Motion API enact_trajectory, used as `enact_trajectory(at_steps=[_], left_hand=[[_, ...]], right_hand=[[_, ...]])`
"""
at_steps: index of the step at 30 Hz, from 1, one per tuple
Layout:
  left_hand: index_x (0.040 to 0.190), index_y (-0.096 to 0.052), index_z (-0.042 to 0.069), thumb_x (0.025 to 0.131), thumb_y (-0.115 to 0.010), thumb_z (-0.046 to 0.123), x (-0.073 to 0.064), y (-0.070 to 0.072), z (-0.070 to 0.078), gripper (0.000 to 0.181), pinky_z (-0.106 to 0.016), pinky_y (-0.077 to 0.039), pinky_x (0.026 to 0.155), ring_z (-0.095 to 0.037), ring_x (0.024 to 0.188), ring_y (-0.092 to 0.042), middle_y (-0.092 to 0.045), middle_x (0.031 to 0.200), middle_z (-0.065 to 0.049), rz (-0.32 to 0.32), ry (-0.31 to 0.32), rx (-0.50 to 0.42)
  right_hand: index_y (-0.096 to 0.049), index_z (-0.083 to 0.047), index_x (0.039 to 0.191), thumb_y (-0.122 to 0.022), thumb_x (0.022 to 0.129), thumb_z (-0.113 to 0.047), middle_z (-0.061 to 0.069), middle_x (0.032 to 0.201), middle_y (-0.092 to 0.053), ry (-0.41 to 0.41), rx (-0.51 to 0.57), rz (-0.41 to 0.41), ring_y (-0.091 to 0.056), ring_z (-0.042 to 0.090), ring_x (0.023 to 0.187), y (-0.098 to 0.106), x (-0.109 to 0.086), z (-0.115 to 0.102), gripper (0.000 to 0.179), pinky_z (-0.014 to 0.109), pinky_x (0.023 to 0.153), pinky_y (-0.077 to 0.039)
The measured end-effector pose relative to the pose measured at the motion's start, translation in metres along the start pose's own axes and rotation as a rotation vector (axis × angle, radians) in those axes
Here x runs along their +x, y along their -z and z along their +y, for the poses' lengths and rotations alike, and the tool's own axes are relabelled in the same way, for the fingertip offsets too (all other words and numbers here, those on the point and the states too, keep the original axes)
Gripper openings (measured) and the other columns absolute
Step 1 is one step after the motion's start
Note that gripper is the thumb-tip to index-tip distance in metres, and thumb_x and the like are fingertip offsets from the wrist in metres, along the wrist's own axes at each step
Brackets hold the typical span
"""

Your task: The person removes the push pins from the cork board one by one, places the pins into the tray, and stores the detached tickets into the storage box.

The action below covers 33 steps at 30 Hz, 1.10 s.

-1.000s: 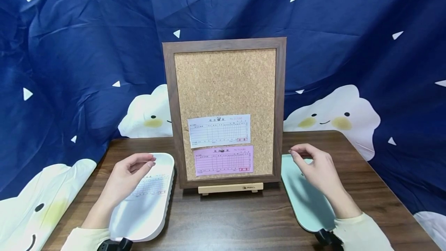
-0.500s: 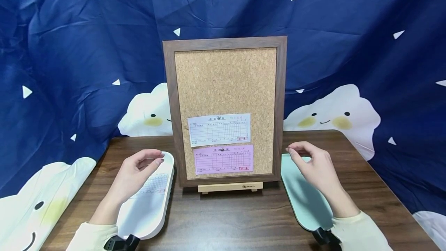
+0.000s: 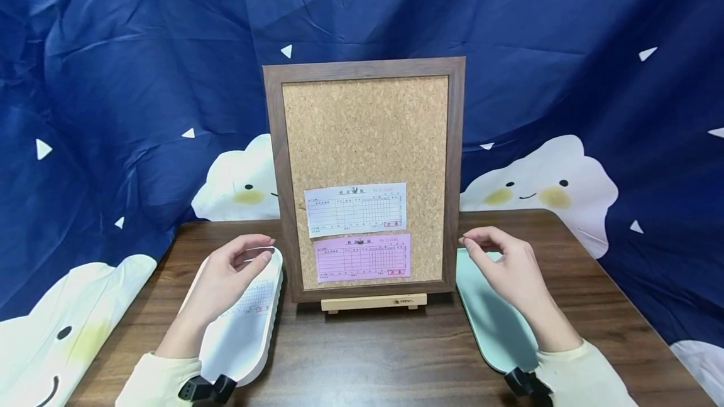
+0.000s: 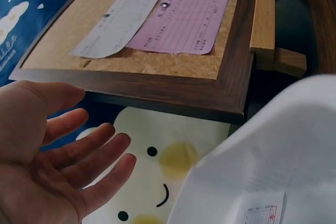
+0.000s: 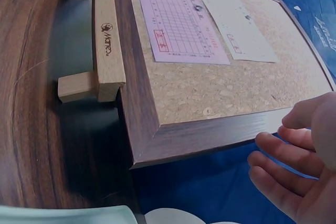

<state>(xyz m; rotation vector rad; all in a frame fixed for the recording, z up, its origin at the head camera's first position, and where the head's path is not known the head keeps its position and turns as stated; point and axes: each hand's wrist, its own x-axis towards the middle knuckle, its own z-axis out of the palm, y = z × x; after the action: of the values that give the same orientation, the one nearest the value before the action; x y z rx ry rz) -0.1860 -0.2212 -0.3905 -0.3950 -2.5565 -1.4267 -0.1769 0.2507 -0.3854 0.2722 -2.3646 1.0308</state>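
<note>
In the head view my left hand (image 3: 223, 281) hovers over the white tray (image 3: 243, 357), fingers loosely bent and holding nothing visible. A white form slip (image 3: 257, 299) lies in that tray, partly hidden by the hand. My right hand (image 3: 511, 272) hangs above the green tray (image 3: 500, 338), beside the cork board's right edge. Its thumb and fingers (image 5: 286, 153) are loosely bent, with nothing visible between them. The brown-framed cork board (image 3: 367, 130) stands upright between the hands. On its lower half a white form (image 3: 356, 209) is pinned above a pink form (image 3: 363, 259), each by a shiny pushpin.
A small wooden easel (image 3: 373, 303) supports the board at its foot. The brown wooden table (image 3: 339, 357) stretches in front of it. Behind hangs a dark blue cloth (image 3: 362, 11) with clouds and white triangles. Black straps with devices (image 3: 206, 388) circle both wrists.
My left hand has moved rightward and slightly up over the white tray, closer to the board. The right hand has shifted slightly left and up. The pinned forms have not moved.
</note>
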Motion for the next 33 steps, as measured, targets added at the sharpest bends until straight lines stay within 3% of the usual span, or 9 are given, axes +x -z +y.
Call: enact_trajectory(at_steps=[7,12,18,20,23,29,33], left_hand=[[0.137,-0.068,0.002,0.107,-0.069,0.015,0.004,-0.004,0.006,0.032,-0.012,-0.053,0.097,-0.038,0.128,-0.070,-0.072,0.139,-0.019,-0.013,-0.006,-0.053],[0.137,-0.068,0.001,0.106,-0.069,0.012,0.007,-0.007,0.009,0.032,-0.012,-0.053,0.096,-0.033,0.126,-0.071,-0.072,0.138,-0.019,-0.010,-0.018,-0.074],[0.136,-0.068,0.001,0.105,-0.070,0.012,0.009,-0.013,0.011,0.032,-0.012,-0.054,0.094,-0.002,0.115,-0.069,-0.074,0.134,-0.019,0.003,-0.013,-0.081],[0.135,-0.068,0.001,0.105,-0.071,0.012,0.009,-0.014,0.012,0.032,-0.013,-0.054,0.094,0.002,0.113,-0.068,-0.074,0.133,-0.019,0.005,-0.007,-0.086],[0.136,-0.068,0.001,0.105,-0.070,0.013,0.010,-0.016,0.015,0.033,-0.014,-0.054,0.095,-0.004,0.116,-0.069,-0.074,0.133,-0.019,0.003,0.000,-0.087],[0.138,-0.066,0.001,0.106,-0.069,0.014,0.013,-0.017,0.017,0.034,-0.017,-0.055,0.097,-0.029,0.126,-0.069,-0.072,0.137,-0.018,0.005,-0.003,-0.090],[0.140,-0.065,0.002,0.106,-0.069,0.014,0.016,-0.020,0.019,0.036,-0.018,-0.054,0.100,-0.036,0.131,-0.067,-0.068,0.142,-0.019,0.005,-0.014,-0.103]], right_hand=[[-0.081,-0.011,0.103,-0.080,0.096,-0.006,0.007,0.095,-0.083,0.031,0.016,0.012,-0.060,-0.016,0.088,-0.002,0.001,-0.004,0.009,0.014,0.065,-0.048],[-0.081,-0.010,0.101,-0.079,0.096,-0.004,0.006,0.094,-0.083,0.065,0.033,0.031,-0.061,-0.017,0.088,-0.006,0.003,-0.009,0.009,0.010,0.072,-0.048],[-0.081,-0.009,0.101,-0.078,0.096,-0.003,0.007,0.093,-0.083,0.072,0.055,0.028,-0.062,-0.017,0.087,-0.012,0.005,-0.014,0.008,0.006,0.078,-0.047],[-0.081,-0.009,0.101,-0.078,0.096,-0.003,0.007,0.093,-0.082,0.068,0.064,0.028,-0.063,-0.015,0.086,-0.014,0.005,-0.017,0.008,0.007,0.077,-0.047],[-0.081,-0.008,0.101,-0.078,0.096,-0.004,0.007,0.092,-0.082,0.063,0.071,0.025,-0.063,-0.012,0.086,-0.015,0.006,-0.019,0.008,0.008,0.075,-0.048],[-0.081,-0.010,0.102,-0.079,0.096,-0.005,0.006,0.093,-0.082,0.053,0.087,0.003,-0.063,-0.012,0.085,-0.016,0.008,-0.024,0.008,0.011,0.067,-0.049],[-0.081,-0.010,0.102,-0.079,0.097,-0.006,0.006,0.093,-0.082,0.046,0.090,-0.013,-0.063,-0.012,0.084,-0.018,0.009,-0.026,0.007,0.011,0.067,-0.050]])
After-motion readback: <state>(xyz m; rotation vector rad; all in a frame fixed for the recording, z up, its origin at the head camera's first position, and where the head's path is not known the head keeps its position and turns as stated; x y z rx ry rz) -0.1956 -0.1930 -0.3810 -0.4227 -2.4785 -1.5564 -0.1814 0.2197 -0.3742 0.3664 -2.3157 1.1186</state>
